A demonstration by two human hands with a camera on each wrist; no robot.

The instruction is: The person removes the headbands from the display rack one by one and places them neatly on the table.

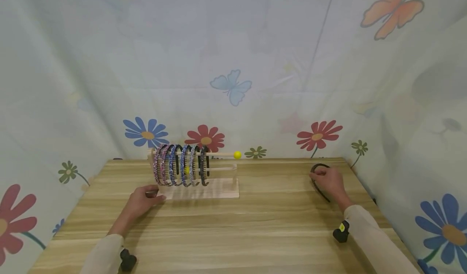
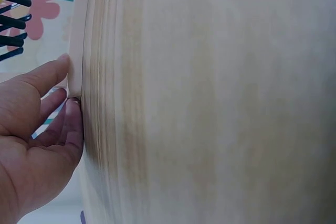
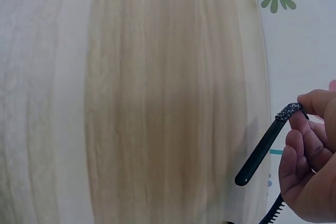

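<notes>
A wooden headband stand (image 1: 219,189) stands left of centre on the table, with a yellow ball (image 1: 237,155) on the end of its upper rod. Several glittery headbands (image 1: 184,166) in pink, blue, silver and black hang along it, comb teeth showing. At the base's left front corner, my left hand (image 1: 140,201) holds the stand; in the left wrist view the thumb lies along the base's edge (image 2: 77,51) and the curled fingers touch its end. Far to the right, my right hand (image 1: 328,181) pinches a black headband (image 3: 262,148) between thumb and fingers, near a sparkly dark section.
The wood-grain table (image 1: 233,233) ends at a back edge against a pale curtain (image 1: 233,35) printed with flowers and butterflies. Black wrist cameras (image 1: 341,232) sit on both forearms. Bare tabletop lies between the stand and the right hand.
</notes>
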